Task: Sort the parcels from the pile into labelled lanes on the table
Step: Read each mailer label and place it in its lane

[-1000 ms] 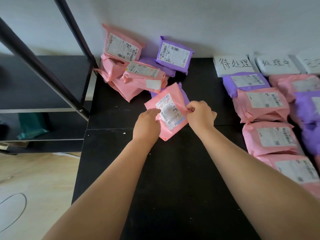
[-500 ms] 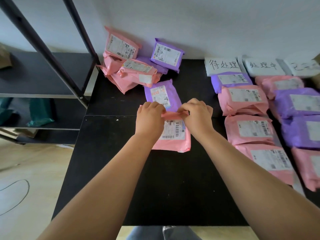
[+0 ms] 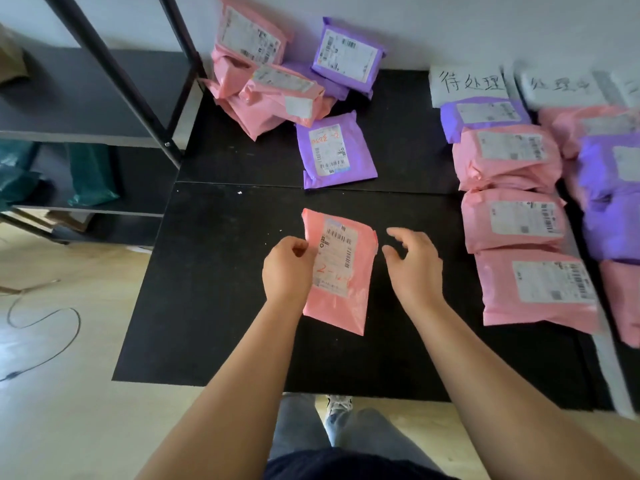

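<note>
My left hand (image 3: 287, 268) grips the left edge of a pink parcel (image 3: 349, 299) with a white label and red writing, held near the middle of the black table (image 3: 214, 306). Just right of that parcel, my right hand (image 3: 414, 263) is free of it, fingers spread. A purple parcel (image 3: 337, 152) lies flat beyond. The pile of pink and purple parcels (image 3: 277, 77) leans against the wall at the back left. On the right, a lane of parcels (image 3: 512, 216) runs under a handwritten white label (image 3: 469, 84), and a second lane (image 3: 609, 188) sits under another label (image 3: 557, 86).
A black metal shelf frame (image 3: 114, 74) stands left of the table, with green bags (image 3: 91, 178) on its lower shelf. A cable (image 3: 45, 327) lies on the wooden floor. My legs and a shoe (image 3: 337, 405) show below the table's near edge.
The pink parcel came from the pile area toward the table's near middle and turned lengthwise. My right hand has let go of it; only my left hand holds it now.
</note>
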Demonstrator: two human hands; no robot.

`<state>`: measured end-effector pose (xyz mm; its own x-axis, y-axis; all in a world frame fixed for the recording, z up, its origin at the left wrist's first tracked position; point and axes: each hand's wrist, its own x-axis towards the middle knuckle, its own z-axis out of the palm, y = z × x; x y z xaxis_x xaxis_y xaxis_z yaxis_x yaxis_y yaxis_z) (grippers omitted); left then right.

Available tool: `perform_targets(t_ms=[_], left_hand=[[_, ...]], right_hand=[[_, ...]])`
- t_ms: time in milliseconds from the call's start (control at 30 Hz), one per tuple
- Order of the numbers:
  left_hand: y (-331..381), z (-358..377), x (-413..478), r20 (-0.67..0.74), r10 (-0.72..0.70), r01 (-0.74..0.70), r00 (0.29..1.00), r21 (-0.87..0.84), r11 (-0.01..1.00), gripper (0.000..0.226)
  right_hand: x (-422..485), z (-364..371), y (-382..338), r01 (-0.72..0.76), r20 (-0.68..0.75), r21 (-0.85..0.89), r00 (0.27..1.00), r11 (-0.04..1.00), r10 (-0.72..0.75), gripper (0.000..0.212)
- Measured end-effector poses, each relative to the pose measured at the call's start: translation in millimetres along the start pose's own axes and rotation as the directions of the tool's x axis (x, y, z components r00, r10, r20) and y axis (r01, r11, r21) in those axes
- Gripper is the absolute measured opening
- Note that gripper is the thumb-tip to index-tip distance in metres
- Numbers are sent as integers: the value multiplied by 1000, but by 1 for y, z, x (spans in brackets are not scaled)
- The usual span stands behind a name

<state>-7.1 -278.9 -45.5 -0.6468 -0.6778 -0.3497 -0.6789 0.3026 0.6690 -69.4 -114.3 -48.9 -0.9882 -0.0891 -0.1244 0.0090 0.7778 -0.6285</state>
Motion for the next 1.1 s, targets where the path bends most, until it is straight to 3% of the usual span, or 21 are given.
perform_targets(t_ms=[200, 333, 733, 1100], left_hand=[[-46, 22, -12, 0, -142, 142, 990, -20, 990, 12], [-64, 25, -13, 26, -95, 94, 995, 27, 995, 11], [-92, 30, -12, 64, 11, -21, 998, 160, 987, 11], [-74, 23, -12, 41, -128, 128, 991, -10, 992, 21]], right_hand=[[-32, 34, 19, 54, 219, -257, 976, 965, 3, 40], [-38, 45, 26, 92, 292, -350, 956, 932, 15, 46], [-42, 52, 35, 139, 307, -417, 952, 898, -4, 45], [-42, 51, 39, 150, 308, -393, 951, 907, -24, 45]])
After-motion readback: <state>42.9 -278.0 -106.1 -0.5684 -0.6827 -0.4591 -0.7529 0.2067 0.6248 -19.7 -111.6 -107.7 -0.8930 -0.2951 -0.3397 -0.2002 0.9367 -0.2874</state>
